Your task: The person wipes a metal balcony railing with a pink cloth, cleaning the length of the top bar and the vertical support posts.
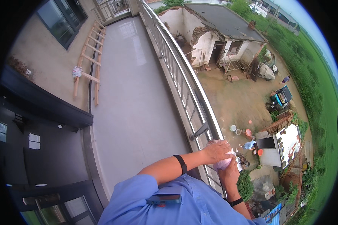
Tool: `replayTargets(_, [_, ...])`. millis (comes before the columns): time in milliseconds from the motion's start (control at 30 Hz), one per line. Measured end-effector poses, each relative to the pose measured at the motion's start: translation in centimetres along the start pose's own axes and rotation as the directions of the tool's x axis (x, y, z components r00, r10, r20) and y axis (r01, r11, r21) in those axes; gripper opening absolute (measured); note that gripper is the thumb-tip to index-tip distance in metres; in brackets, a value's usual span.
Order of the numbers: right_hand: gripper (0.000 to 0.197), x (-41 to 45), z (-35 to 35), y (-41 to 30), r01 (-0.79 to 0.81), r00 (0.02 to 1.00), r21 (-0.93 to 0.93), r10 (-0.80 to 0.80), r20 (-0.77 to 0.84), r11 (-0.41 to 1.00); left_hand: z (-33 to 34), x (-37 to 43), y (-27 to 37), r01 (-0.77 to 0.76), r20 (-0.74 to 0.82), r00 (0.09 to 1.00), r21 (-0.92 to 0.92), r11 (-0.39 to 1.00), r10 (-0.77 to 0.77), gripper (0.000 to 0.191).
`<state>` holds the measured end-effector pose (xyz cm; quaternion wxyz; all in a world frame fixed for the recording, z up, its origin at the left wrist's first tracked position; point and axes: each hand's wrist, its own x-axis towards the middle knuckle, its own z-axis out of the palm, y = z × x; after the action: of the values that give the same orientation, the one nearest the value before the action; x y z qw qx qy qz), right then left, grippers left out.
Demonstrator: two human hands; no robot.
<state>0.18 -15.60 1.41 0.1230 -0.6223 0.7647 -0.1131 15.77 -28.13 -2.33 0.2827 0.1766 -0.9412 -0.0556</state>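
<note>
A pink and white cloth is bunched around the stainless steel balcony handrail. My left hand presses on top of the cloth, its fingers over the rail. My right hand grips the cloth from the lower right, its fingertips close to those of my left hand. The part of the rail under the cloth is hidden. A dark phone sits in the chest pocket of the blue shirt.
A wooden ladder lies along the wall, a patterned cloth on it. A dark door frame stands left. Beyond the railing, a yard holds a damaged house, basins, a three-wheeled vehicle and people.
</note>
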Motion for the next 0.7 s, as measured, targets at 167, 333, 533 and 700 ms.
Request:
replayTargets(167, [0.106, 8.4, 1.8, -5.2, 0.093, 0.995, 0.075, -0.095, 0.020, 0.993, -2.5, -0.3, -9.2, 0.093, -0.052, 0.994, 0.031, 0.995, -0.091, 0.039])
replayTargets(333, [0.100, 14.9, 2.8, -11.0, 0.157, 0.986, 0.105, -0.151, -0.066, 0.982, -4.9, -0.7, -17.5, 0.088, -0.025, 0.996, 0.053, 0.995, -0.087, 0.037])
replayTargets(533, [0.099, 23.9, 4.7, -17.1, 0.105, 0.991, 0.074, -0.099, -0.086, 0.992, -8.0, 0.2, -28.7, 0.045, 0.002, 0.999, -0.002, 0.999, -0.045, 0.035])
replayTargets(700, [0.097, 31.4, 7.3, -22.9, 0.037, 0.993, -0.039, -0.041, -0.113, 0.999, -10.2, -0.1, -38.0, 0.057, -0.005, 0.998, -0.015, 0.998, -0.057, 0.031])
